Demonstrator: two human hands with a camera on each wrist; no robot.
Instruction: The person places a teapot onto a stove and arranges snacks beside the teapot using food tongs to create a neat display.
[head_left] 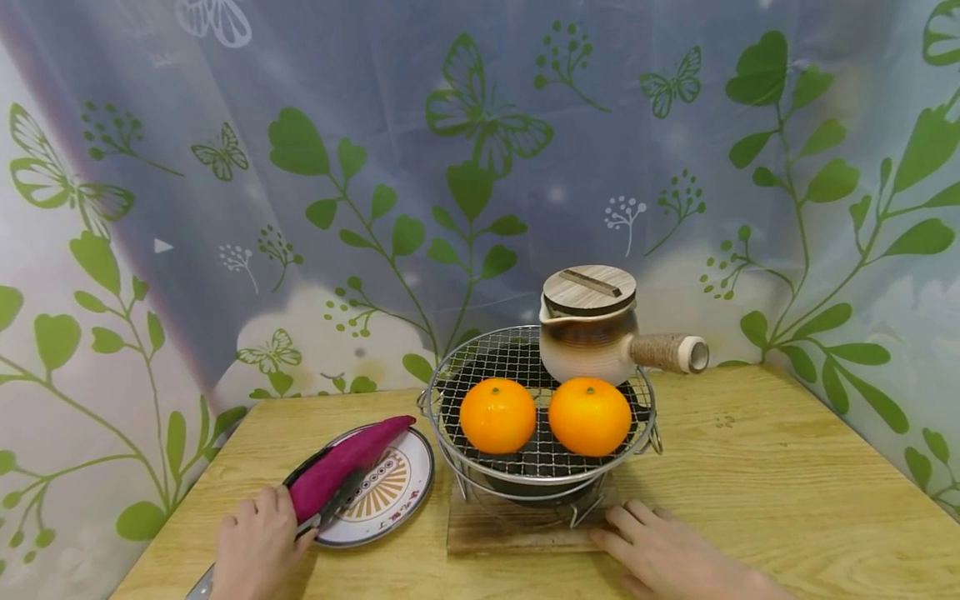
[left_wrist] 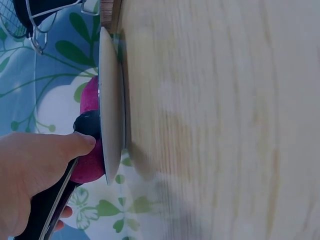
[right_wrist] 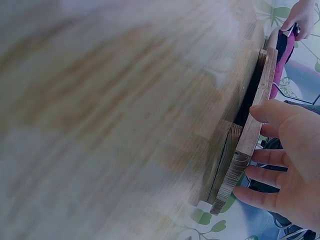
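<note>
My left hand (head_left: pixel 258 542) grips a pair of kitchen tongs (left_wrist: pixel 47 210) by the handle, with the thumb along the top. The tongs' black tips lie around a purple sweet potato (head_left: pixel 345 462), which slants over a patterned plate (head_left: pixel 411 454). In the left wrist view the plate is edge-on, so whether the potato rests on it I cannot tell. My right hand (head_left: pixel 660 542) is by the right front corner of a wooden board (head_left: pixel 517 537) under the grill stand. Its fingers (right_wrist: pixel 262 199) are spread and fairly straight, touching the board's edge.
On the round wire grill (head_left: pixel 543 467) sit two oranges (head_left: pixel 498 417), side by side. Behind them stands a clay teapot (head_left: pixel 577 346) with a wooden lid, its cord-wrapped handle (head_left: pixel 660 352) jutting right past the grill rim. A leaf-and-butterfly curtain (head_left: pixel 337 250) hangs behind the wooden table (head_left: pixel 765 467).
</note>
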